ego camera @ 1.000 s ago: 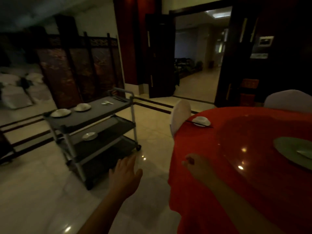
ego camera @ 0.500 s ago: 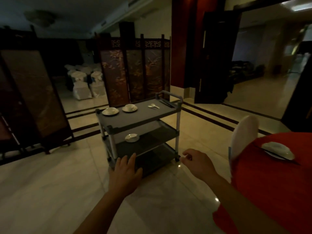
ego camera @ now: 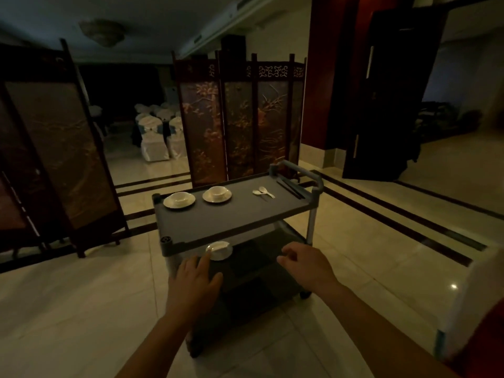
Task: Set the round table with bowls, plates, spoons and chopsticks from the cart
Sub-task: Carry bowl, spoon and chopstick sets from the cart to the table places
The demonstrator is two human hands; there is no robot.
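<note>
A grey three-shelf cart [ego camera: 234,219] stands straight ahead on the tiled floor. Its top shelf carries two white bowls on plates [ego camera: 179,199] [ego camera: 217,193], two white spoons [ego camera: 263,191] and dark chopsticks [ego camera: 290,188] near the handle. One more white bowl [ego camera: 219,250] rests on the middle shelf. My left hand [ego camera: 195,282] hovers flat with fingers spread just in front of the cart's near edge, empty. My right hand [ego camera: 305,264] is held out beside it, fingers loosely curled, holding nothing. The red round table shows only as a sliver [ego camera: 485,347] at the far right.
A white-covered chair [ego camera: 471,304] stands at the right edge against the table. Folding wooden screens [ego camera: 240,118] [ego camera: 49,159] rise behind and left of the cart. White-draped chairs [ego camera: 155,132] sit in the far room. A dark open door [ego camera: 381,105] is at right.
My view has swung left from the red table toward the cart, which now is closer and centred. Both hands stay raised and empty in front of me.
</note>
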